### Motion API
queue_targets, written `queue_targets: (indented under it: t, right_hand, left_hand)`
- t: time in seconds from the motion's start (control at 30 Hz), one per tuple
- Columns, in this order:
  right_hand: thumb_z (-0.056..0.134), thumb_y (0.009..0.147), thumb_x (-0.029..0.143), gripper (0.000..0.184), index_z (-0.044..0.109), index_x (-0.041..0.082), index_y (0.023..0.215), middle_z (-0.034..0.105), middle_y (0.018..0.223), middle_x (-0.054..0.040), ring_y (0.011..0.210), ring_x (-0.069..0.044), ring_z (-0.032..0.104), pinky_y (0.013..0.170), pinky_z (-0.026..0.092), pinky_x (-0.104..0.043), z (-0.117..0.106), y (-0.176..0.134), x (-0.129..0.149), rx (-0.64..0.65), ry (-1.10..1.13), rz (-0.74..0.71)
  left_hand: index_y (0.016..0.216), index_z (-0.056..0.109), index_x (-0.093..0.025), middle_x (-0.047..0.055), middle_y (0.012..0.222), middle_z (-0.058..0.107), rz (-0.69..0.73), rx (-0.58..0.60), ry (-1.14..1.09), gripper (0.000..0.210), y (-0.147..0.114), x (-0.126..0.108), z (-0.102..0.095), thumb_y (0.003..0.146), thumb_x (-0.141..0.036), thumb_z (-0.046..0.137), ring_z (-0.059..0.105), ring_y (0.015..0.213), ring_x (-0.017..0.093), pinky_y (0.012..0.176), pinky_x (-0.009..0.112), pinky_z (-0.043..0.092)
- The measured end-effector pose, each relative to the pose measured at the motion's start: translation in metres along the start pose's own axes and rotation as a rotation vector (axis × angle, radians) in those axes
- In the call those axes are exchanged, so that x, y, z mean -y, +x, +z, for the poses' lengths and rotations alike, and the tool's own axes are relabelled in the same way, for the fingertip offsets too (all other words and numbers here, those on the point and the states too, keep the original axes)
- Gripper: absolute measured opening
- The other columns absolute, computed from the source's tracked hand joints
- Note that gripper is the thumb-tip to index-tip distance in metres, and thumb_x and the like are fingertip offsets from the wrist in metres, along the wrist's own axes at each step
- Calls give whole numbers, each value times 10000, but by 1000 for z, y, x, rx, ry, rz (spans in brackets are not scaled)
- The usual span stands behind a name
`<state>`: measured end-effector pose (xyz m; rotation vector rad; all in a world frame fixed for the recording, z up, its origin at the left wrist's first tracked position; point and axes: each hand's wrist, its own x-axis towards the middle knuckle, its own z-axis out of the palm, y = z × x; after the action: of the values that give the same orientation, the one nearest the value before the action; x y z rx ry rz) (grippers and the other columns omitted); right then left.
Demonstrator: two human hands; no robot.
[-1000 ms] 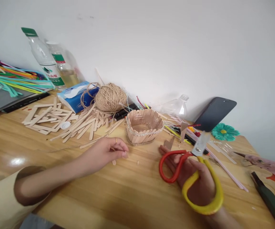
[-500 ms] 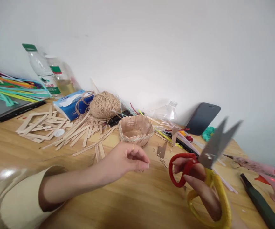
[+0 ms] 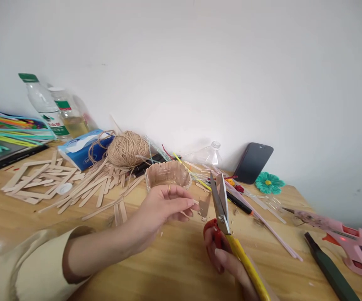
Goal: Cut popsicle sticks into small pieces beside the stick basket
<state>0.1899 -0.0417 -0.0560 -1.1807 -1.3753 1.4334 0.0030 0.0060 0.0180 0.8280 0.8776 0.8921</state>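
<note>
Your right hand (image 3: 234,267) is clamped around the red-and-yellow scissors (image 3: 221,219), blades parted just right of your left hand (image 3: 168,207), whose fingertips bunch close; whether they grip anything, I can't tell.

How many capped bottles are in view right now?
2. A clear plastic bottle with a green cap stands at the back left; a clear, white-capped bottle of yellowish liquid stands just right of it, behind the blue tissue pack. Others may be hidden behind them.

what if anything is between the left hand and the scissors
Nothing visible: the gap between the left hand and the scissors looks open. The brown scrap seen there appears on the table beyond.
</note>
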Motion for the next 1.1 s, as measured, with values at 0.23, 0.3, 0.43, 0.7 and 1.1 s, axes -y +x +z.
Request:
queue_targets:
  t: [0.23, 0.3, 0.43, 0.7, 1.1]
  right_hand:
    - [703, 624, 551, 340, 630, 228, 703, 550, 627, -16, 561, -179, 484, 485, 396, -291, -11, 6, -14, 173, -18, 89]
    - [703, 612, 568, 357, 628, 231, 703, 545, 612, -12, 541, -172, 473, 470, 388, -286, -9, 6, -15, 198, -6, 117]
    - [643, 652, 618, 398, 606, 226, 706, 509, 614, -7, 530, -159, 436, 460, 353, -279, 1, -1, -2, 143, -70, 38]
    - [464, 823, 583, 368, 563, 228, 811, 453, 655, 10, 570, -155, 405, 558, 379, -281, 12, -14, 34, 120, -72, 12]
    - [485, 829, 546, 337, 549, 215, 809, 458, 726, -4, 603, -149, 429, 558, 414, -269, 9, -15, 36, 136, -63, 44]
  left_hand:
    - [696, 637, -136, -11, 673, 625, -5, 2, -88, 174, 2, 3, -2, 617, -230, 760, 549, 652, 90, 612, 213, 435]
    - [698, 638, -139, -19, 674, 615, -9, -3, -101, 174, 2, 2, -2, 611, -222, 764, 539, 647, 82, 607, 206, 436]
    - [690, 635, -131, -5, 690, 632, 8, 5, -86, 147, 2, -2, -1, 616, -201, 740, 550, 641, 88, 604, 218, 448]
    - [602, 614, -131, -11, 594, 627, -34, 62, 64, 87, -3, -6, -8, 601, -126, 702, 550, 564, 93, 575, 241, 452]
    - [659, 665, -150, -28, 630, 657, -39, 99, 147, 51, -2, -4, -13, 667, -101, 673, 577, 607, 84, 629, 214, 460]
